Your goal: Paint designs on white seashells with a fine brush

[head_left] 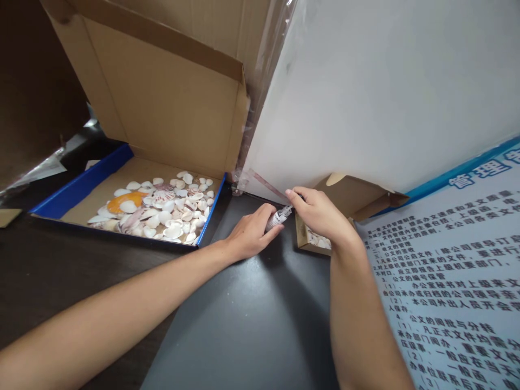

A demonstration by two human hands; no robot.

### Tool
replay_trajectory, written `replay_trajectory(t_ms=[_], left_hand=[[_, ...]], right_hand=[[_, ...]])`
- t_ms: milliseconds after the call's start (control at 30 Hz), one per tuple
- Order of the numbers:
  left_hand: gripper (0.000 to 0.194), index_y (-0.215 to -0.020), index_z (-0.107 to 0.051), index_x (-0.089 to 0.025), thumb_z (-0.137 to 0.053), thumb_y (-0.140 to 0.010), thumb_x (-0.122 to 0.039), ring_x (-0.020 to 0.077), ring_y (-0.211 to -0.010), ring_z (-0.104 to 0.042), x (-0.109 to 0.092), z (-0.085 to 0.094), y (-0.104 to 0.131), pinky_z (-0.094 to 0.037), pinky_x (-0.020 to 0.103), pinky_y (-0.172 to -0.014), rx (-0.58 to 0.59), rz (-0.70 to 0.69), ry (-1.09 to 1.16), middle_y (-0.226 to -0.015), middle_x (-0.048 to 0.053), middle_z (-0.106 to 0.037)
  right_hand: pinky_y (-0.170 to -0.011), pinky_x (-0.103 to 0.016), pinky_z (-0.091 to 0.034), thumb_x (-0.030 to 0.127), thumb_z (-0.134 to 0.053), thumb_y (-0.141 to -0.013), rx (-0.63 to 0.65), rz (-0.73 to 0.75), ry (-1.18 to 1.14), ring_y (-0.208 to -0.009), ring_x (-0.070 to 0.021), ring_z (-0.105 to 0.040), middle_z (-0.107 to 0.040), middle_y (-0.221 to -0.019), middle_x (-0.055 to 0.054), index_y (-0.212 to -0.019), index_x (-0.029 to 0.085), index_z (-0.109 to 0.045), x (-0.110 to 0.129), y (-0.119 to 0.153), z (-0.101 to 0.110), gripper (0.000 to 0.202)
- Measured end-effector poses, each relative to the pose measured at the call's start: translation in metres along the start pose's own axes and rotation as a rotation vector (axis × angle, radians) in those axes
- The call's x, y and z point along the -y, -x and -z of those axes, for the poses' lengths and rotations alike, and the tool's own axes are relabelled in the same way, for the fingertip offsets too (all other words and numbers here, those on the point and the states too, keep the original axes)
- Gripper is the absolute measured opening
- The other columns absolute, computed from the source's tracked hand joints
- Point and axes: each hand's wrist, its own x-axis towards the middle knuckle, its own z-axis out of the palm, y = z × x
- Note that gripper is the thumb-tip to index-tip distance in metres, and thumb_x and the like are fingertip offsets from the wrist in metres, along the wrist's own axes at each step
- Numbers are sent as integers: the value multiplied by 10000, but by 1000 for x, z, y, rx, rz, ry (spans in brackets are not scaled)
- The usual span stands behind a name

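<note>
My left hand (252, 233) is closed round a small white bottle (277, 218) with dark print, held just above the grey mat (227, 319). My right hand (314, 208) is pinched at the bottle's upper end, on something dark and small that its fingers mostly hide. Left of my hands, shells (162, 208) of several kinds lie in an open blue-edged cardboard box (87, 187), one of them orange (125, 202). Behind my right wrist a smaller open box (303, 233) holds more shells (319, 240), partly covered by my arm.
A big white panel (377, 92) stands behind my hands, beside plastic-wrapped cardboard (260, 65). On the right is a light blue board (455, 260) with printed text. The dark table (73, 281) extends to the left, with a cardboard piece (8, 216) at its edge.
</note>
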Motion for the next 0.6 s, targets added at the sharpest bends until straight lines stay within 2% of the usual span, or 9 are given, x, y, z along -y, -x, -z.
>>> replay_trajectory(t_ms=[167,433,600], left_hand=[[229,-1050,-452,-222,-454,-947,-427,192,-752,-570,-1,1,0,-448,336,-726,10,0,-14,-873,5,-560],[216,-1044,-453,-236,-468,-933,-420,185,-732,-566,-1,0,0,-447,329,-720,8,29,-18,-825,-15,-553],[218,-1058,-444,-236,-462,-936,-416,200,-736,-581,-1,0,-1,-457,346,-718,27,48,-42,-841,-2,-572]], right_hand=[[-585,-289,-305,445,-381,-966,7,-14,13,-638,-158,-454,-536,-674,-9,-678,198,-432,-1,-1,0,383],[-565,-280,-275,414,-384,-959,-51,-13,-16,-598,-135,-371,-388,-618,25,-665,206,-366,-3,2,4,361],[-555,-280,-249,400,-387,-958,-82,-11,-74,-579,-124,-296,-284,-618,39,-671,213,-275,-6,2,5,360]])
